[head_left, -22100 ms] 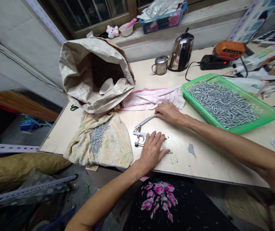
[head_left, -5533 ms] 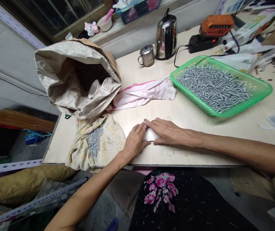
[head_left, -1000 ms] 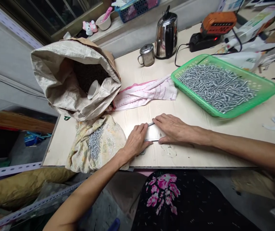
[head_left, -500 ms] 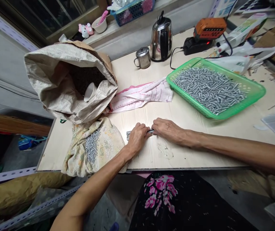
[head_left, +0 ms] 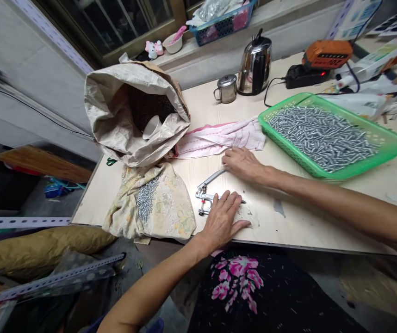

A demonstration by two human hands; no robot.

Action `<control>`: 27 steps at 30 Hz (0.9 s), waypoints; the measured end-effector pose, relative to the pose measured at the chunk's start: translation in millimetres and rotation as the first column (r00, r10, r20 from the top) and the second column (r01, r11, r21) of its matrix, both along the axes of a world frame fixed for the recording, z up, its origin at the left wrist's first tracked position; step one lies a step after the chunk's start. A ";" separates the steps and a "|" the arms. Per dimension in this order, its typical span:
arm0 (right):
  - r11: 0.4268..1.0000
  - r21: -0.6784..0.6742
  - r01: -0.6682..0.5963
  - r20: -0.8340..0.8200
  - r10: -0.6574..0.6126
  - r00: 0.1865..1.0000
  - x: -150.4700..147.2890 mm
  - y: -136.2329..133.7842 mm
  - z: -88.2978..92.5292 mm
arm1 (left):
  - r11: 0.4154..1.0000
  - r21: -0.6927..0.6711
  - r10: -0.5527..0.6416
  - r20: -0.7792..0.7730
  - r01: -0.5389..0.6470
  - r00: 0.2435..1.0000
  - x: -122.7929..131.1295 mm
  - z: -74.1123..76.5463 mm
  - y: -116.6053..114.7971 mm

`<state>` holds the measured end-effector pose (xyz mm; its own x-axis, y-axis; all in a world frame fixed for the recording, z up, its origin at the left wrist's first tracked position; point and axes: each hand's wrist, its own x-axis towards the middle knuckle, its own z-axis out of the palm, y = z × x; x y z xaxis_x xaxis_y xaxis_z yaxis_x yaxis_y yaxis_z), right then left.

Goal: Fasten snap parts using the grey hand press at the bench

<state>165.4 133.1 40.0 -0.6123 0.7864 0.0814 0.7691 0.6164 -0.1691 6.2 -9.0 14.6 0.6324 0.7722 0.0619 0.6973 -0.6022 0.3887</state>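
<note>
Metal tool point(head_left: 212, 178): lower arm under flat, unclenched L hand point(head_left: 221, 217); upper tip at R hand point(head_left: 242, 163), grip unclear.

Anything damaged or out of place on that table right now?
Mildly: beside the left hand, a ragged whitish patch, like peeling film, and further right a torn-looking grey patch break up the plain tabletop; actual damage is unclear.

My one view looks from the wearer's head, forward and steeply down across the desk point(head_left: 302, 226). I see the left hand point(head_left: 222, 217) and right hand point(head_left: 242, 163) fairly near, mid-frame, floral clothing point(head_left: 238, 282) below, a window point(head_left: 125, 27) upper left.
</note>
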 end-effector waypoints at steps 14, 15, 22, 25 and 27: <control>0.795 -0.027 -0.606 -0.363 0.557 0.747 -81.7 -49.0 -25.2 | 0.695 0.337 0.649 0.089 -0.636 0.756 -138.8 31.0 48.3; 0.806 -0.038 -0.591 -0.454 0.513 0.729 -82.1 -48.6 -18.5 | 0.675 0.336 0.687 0.037 -0.656 0.726 -149.2 29.7 63.9; 0.953 0.250 0.170 -0.509 -0.020 0.861 19.5 -43.9 86.2 | 0.778 0.281 0.627 -0.280 -0.562 0.727 -179.8 15.5 112.6; 0.732 0.431 0.528 -0.322 -0.421 0.848 57.7 -51.7 119.2 | 0.800 0.294 0.590 -0.231 -0.523 0.774 -191.4 11.2 121.7; 0.715 0.432 0.549 -0.218 -0.508 0.833 58.9 -59.3 117.3 | 0.798 0.288 0.585 -0.163 -0.529 0.794 -194.9 12.3 128.7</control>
